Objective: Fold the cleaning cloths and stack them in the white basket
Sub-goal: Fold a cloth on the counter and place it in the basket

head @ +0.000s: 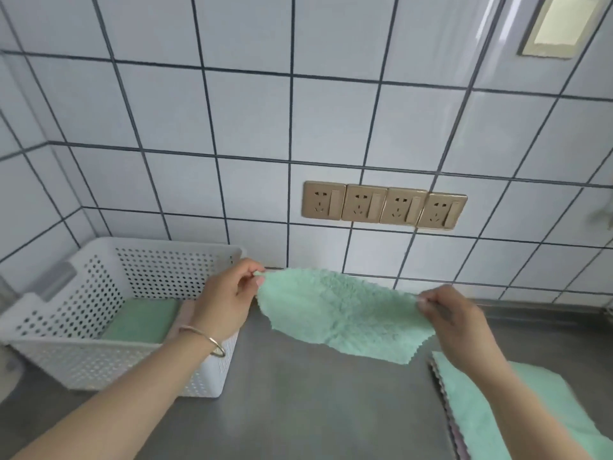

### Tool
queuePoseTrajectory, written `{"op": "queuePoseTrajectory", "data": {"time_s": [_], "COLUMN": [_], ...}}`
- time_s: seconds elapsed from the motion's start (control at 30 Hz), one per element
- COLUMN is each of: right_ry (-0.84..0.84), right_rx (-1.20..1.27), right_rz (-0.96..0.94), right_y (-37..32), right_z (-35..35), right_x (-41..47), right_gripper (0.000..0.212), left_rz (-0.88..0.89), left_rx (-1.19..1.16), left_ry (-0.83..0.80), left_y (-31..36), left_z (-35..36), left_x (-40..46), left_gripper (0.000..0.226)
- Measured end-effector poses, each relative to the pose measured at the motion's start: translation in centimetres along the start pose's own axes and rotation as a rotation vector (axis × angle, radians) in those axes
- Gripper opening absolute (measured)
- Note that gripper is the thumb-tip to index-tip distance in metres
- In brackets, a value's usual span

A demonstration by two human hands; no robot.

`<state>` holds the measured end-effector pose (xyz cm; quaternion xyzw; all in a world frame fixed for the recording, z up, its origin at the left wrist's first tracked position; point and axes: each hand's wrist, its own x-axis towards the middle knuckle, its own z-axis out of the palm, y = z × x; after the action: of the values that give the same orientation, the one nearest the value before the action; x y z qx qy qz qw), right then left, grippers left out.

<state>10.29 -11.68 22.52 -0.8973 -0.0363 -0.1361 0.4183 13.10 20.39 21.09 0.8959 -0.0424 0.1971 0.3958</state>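
A mint-green fluffy cloth (pixel 338 310) hangs spread in the air above the steel counter, held by two corners. My left hand (pixel 225 300) pinches its left corner beside the basket. My right hand (pixel 447 313) pinches its right corner. The white perforated basket (pixel 83 356) stands at the left on the counter. Inside it lies a folded green cloth (pixel 142 320), and beside that a pinkish one shows at the edge, partly hidden by my left wrist. A pile of unfolded cloths (pixel 497 403), green on top with pink edges beneath, lies at the lower right.
The grey steel counter (pixel 315 400) runs along a white tiled wall. A row of several beige wall sockets (pixel 384 205) sits above the cloth. A grey object (pixel 56 280) pokes over the basket's left rim.
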Motion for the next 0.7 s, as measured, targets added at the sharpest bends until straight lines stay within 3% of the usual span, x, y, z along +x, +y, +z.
{"op": "queuePoseTrajectory", "data": {"time_s": [0.07,0.2,0.4,0.53,0.6,0.63,0.67,0.7], "right_ry": [-0.111,-0.460,-0.787,-0.978,-1.001,-0.987,-0.957,-0.942], "right_rx": [-0.054,-0.271,-0.485,-0.621,-0.570,-0.528,-0.502,-0.502], "right_rz": [-0.017,0.048,0.274,0.339,0.399,0.421,0.440,0.488], "right_y": [1.4,6.3,12.9,13.0,13.2,13.4,13.7,14.3], "right_z": [0.7,3.5,9.1,10.1,10.1,10.1,10.1,10.3], "right_x": [-2.0,-5.1,-10.0,-10.6,-9.9,-9.3,-8.6,-7.7], "right_gripper": [0.026,0.060,0.049,0.033,0.025,0.010,0.011,0.027], "left_rz": [-0.026,-0.131,-0.186,-0.197,-0.321,-0.403,-0.471,-0.512], "left_rx": [0.021,0.175,0.470,0.483,0.334,0.245,0.186,0.136], "left_ry": [-0.108,-0.472,-0.864,-1.087,-1.099,-1.055,-0.979,-0.896], "left_y": [-2.3,-7.0,-10.6,-12.1,-12.6,-12.7,-12.6,-12.7], "left_z": [0.6,3.0,7.0,8.3,8.7,8.8,9.1,9.6], "left_x": [-3.7,-9.7,-15.9,-16.7,-16.0,-15.2,-14.0,-12.8], "left_gripper": [0.017,0.011,0.024,0.026,0.016,0.004,0.006,0.009]}}
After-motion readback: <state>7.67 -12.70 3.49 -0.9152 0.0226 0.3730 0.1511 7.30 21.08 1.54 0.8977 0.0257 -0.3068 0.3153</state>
